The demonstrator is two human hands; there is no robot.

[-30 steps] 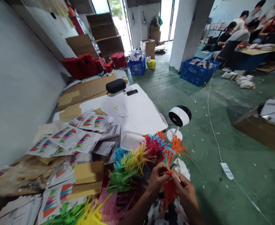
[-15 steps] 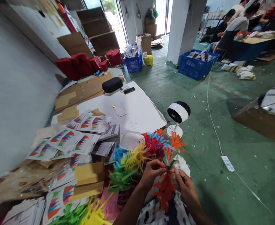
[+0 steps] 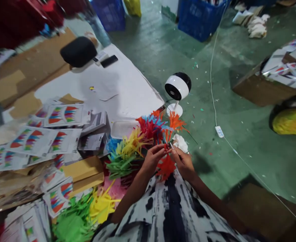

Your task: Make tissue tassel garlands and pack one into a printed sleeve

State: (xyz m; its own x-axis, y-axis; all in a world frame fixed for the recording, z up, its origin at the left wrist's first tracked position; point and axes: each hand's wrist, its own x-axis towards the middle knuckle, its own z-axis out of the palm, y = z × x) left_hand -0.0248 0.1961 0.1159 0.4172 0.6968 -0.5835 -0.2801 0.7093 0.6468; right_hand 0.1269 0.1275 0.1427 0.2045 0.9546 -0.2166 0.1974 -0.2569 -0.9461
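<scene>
An orange tassel [image 3: 166, 168] hangs lengthwise toward the lap [image 3: 153, 210] from the left hand's [image 3: 153, 156] pinching grip, the right hand [image 3: 183, 162] just beside, pinching a thin white strip [image 3: 171, 145].

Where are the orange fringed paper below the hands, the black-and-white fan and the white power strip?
Orange fringed paper [image 3: 166, 167]: head view, on its hanging lower part.
Black-and-white fan [image 3: 180, 86]: head view, on the white band of its round head.
White power strip [image 3: 219, 131]: head view, middle of its top face.
</scene>
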